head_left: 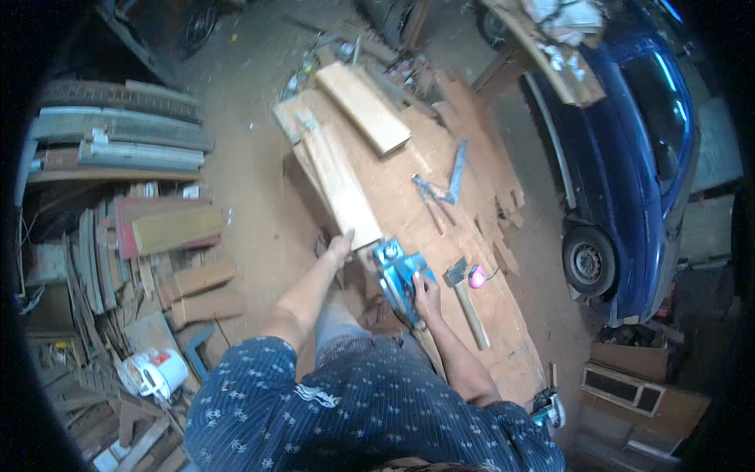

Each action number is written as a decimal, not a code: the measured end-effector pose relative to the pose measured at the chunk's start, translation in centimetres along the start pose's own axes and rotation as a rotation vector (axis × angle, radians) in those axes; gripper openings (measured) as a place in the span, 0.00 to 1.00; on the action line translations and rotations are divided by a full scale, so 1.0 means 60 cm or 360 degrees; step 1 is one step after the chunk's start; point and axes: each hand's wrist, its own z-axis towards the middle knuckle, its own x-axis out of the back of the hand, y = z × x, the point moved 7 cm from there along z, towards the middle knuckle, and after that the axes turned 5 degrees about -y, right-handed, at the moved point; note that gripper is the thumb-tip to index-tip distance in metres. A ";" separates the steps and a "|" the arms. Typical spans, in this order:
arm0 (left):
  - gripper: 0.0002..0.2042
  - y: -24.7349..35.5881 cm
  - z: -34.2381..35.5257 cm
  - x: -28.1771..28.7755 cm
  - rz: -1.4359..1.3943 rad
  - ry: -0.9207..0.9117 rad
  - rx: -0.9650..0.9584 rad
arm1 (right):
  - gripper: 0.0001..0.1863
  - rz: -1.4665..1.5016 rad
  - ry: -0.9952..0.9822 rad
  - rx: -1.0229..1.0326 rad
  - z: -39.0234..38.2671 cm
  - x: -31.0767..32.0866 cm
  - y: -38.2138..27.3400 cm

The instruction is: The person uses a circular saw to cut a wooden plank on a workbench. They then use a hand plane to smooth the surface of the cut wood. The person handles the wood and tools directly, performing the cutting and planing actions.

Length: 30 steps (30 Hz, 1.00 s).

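On the brown wooden workbench, our left hand grips the near end of the long, pale wooden board; our right hand holds the blue handheld power planer just beside that end. We should hold the planer level, fingers clear underneath.

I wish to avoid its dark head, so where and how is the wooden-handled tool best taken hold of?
Probably by the lower half of its pale handle, from above, on the wearer's side. The wooden-handled tool lies with this long handle toward the wearer and its dark head away, near a pink round object. The right hand, nearest, is on the blue power tool.
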 end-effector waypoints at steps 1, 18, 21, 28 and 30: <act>0.33 -0.002 -0.011 -0.031 0.0105 0.0084 -0.0024 | 0.26 0.0056 0.0086 0.0127 -0.018 0.026 -0.001; 0.20 0.130 -0.562 0.122 0.1333 0.0908 -0.1039 | 0.45 -0.1036 0.0360 0.0831 0.046 -0.002 -0.113; 0.21 0.228 -0.704 0.068 0.1851 0.0751 -0.1288 | 0.53 -0.1300 0.0028 0.1232 0.008 -0.073 -0.187; 0.17 0.348 -0.858 0.015 0.2210 0.0236 -0.1428 | 0.36 -0.0853 -0.1061 0.1128 -0.060 -0.137 -0.174; 0.16 0.391 -0.915 0.021 0.2038 0.0800 -0.2094 | 0.33 -0.0681 -0.0874 0.1294 -0.094 -0.125 -0.194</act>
